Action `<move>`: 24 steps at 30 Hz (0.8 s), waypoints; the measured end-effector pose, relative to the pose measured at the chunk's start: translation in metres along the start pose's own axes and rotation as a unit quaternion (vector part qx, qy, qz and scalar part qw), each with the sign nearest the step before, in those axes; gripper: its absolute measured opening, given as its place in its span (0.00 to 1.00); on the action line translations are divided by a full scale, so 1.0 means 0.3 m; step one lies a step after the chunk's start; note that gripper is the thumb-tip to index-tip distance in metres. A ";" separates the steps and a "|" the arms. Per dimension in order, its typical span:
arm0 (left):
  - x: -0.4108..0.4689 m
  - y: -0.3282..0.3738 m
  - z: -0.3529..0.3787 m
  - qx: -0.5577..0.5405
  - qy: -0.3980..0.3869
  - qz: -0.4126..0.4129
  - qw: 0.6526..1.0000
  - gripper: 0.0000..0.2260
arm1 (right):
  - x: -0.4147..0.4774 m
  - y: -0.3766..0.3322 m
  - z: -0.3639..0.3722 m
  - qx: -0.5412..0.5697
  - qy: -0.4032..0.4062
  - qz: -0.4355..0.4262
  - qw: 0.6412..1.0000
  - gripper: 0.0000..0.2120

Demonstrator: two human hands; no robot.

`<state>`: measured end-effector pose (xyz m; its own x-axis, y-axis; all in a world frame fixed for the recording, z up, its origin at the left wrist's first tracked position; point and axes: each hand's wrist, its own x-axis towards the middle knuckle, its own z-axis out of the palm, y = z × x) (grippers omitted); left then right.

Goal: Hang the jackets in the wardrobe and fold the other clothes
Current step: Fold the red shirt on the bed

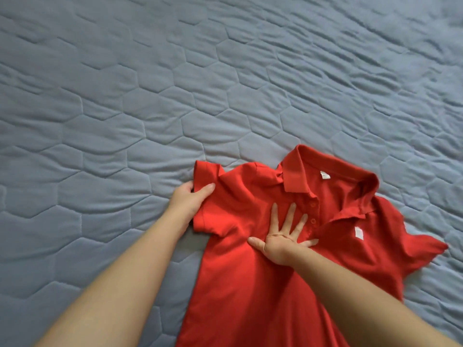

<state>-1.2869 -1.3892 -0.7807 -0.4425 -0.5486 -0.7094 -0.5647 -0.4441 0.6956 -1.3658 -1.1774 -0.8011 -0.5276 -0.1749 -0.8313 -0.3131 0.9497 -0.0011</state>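
Shirt (235,301), left hand (190,201) grips, right hand (280,242) flat

Red polo shirt (250,284) — blue hexagon-quilted bedspread (150,96).

Matt red knit-cloth polo shirt (250,284), soft and lightly creased with small glossy red buttons (313,204), lies on a blue-grey quilted cloth bed cover (125,108), matt and puffy between stitched hexagon seams.

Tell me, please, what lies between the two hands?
In the head view, only fabric of the red shirt lies between the left hand, gripping its sleeve, and the right hand.
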 end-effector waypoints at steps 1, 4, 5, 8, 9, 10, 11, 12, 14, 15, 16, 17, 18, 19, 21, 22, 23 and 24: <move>0.006 0.007 0.008 -0.001 0.016 0.016 1.000 0.06 | 0.006 0.001 -0.006 -0.002 -0.001 -0.006 1.000 0.53; 0.014 -0.007 0.025 0.041 0.091 0.053 0.994 0.09 | -0.005 -0.010 -0.037 -0.018 -0.025 -0.016 0.999 0.53; 0.010 -0.018 0.027 0.053 0.121 0.064 0.989 0.09 | -0.012 -0.011 -0.052 -0.042 -0.037 -0.022 0.998 0.54; -0.014 -0.055 0.013 0.115 0.210 0.103 0.965 0.10 | -0.030 -0.024 -0.188 -0.177 -0.059 -0.043 0.982 0.53; -0.024 -0.063 0.003 0.142 0.227 0.119 0.956 0.11 | -0.040 -0.037 -0.255 -0.210 -0.008 -0.080 0.974 0.45; -0.033 -0.068 -0.004 0.166 0.239 0.134 0.947 0.11 | -0.039 -0.050 -0.323 -0.224 0.095 -0.137 0.960 0.34; -0.041 -0.067 -0.010 0.184 0.246 0.145 0.940 0.12 | -0.034 -0.061 -0.386 -0.225 0.214 -0.194 0.930 0.26; -0.046 -0.062 -0.012 0.199 0.251 0.152 0.935 0.13 | -0.021 -0.068 -0.435 -0.224 0.301 -0.244 0.894 0.23; -0.054 -0.045 -0.014 0.212 0.262 0.168 0.926 0.14 | 0.021 -0.085 -0.496 -0.240 0.306 -0.309 0.868 0.23; -0.054 -0.036 -0.016 0.209 0.270 0.177 0.923 0.13 | 0.054 -0.095 -0.515 -0.237 0.260 -0.322 0.879 0.20; -0.055 -0.029 -0.018 0.199 0.278 0.186 0.921 0.13 | 0.084 -0.105 -0.533 -0.217 0.221 -0.322 0.895 0.15; -0.055 -0.025 -0.022 0.187 0.287 0.195 0.919 0.13 | 0.111 -0.118 -0.551 -0.174 0.211 -0.319 0.907 0.11; -0.051 -0.025 -0.026 0.179 0.298 0.202 0.916 0.13 | 0.137 -0.130 -0.569 -0.118 0.227 -0.316 0.914 0.08; -0.044 -0.029 -0.033 0.180 0.308 0.200 0.913 0.12 | 0.167 -0.144 -0.584 -0.079 0.249 -0.317 0.912 0.07; -0.019 -0.041 -0.046 0.208 0.307 0.166 0.914 0.13 | 0.213 -0.169 -0.583 -0.102 0.263 -0.324 0.903 0.08; -0.006 -0.046 -0.051 0.220 0.299 0.143 0.917 0.13 | 0.232 -0.174 -0.576 -0.119 0.256 -0.324 0.903 0.09; 0.002 -0.046 -0.053 0.224 0.298 0.125 0.920 0.13 | 0.240 -0.174 -0.572 -0.107 0.250 -0.325 0.906 0.10; 0.001 -0.036 -0.053 0.223 0.308 0.113 0.918 0.12 | 0.236 -0.168 -0.578 -0.067 0.244 -0.330 0.910 0.11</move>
<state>-1.2698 -1.3959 -0.7866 -0.1824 -0.9487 -0.2582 -0.7970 -0.0111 0.6038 -1.5243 -1.2827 -0.7637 -0.4678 -0.8204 -0.3288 -0.7644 0.5623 -0.3155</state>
